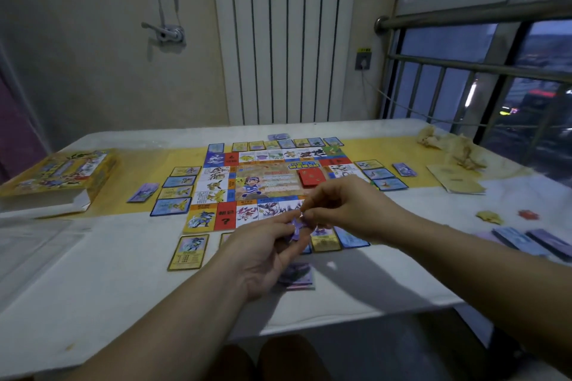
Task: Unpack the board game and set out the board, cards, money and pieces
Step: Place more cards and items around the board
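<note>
- A white table (93,272) with a yellow runner fills the lower frame. Behind it are a white radiator (284,40) at top centre and a barred window (526,86) at upper right.
- Crumpled paper (455,145) lies at the table's right far corner.
- The yellow game box (58,173) sits at centre left.
- The board (266,182) lies flat at centre, ringed by cards (188,252), with a red deck (311,178) on its middle.
- Money stacks (532,241) lie at the right edge, near a yellow piece (490,216) and a red piece (528,214).
- Over the board's near edge, the left hand (263,254) grips a small purple piece (297,226) in curled fingers, and the right hand (346,210) pinches its top.
</note>
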Tool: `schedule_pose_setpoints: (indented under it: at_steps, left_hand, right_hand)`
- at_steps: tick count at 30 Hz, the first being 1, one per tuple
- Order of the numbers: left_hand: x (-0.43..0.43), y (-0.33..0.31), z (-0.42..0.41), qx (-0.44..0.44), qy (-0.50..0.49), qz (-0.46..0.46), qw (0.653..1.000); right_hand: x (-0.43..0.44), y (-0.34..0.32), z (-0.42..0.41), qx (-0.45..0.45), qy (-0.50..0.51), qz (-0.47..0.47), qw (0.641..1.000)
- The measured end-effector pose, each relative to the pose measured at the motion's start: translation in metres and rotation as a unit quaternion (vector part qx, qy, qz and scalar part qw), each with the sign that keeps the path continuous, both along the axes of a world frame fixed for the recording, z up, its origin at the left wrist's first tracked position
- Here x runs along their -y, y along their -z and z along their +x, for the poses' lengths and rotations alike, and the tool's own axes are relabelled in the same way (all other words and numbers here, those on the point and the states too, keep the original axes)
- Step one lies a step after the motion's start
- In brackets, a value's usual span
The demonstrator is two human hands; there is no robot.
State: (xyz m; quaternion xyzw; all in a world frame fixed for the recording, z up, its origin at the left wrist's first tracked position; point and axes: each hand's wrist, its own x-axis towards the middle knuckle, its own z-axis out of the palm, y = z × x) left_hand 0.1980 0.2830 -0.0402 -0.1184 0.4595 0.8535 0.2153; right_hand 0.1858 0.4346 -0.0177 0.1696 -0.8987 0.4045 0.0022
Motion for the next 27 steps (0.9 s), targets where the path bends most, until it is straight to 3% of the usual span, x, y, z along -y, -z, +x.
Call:
schedule_pose_setpoints:
  at_steps: [8,15,27]
  left_hand:
    - [-0.055,0.002,-0.008,-0.002,0.078,0.007,0.997]
    - [-0.075,0.005,-0.003,-0.007,0.109,-0.003,0.994]
    - [-0.062,0.003,-0.009,0.015,0.093,-0.001,0.996]
  right_hand:
    - [-0.048,0.010,0.023,0.012,0.120,-0.066,0.990]
    - [-0.079,0.006,0.030,0.100,0.155,-0.202,0.962]
    - [-0.067,0.005,0.017,0.109,0.115,-0.115,0.981]
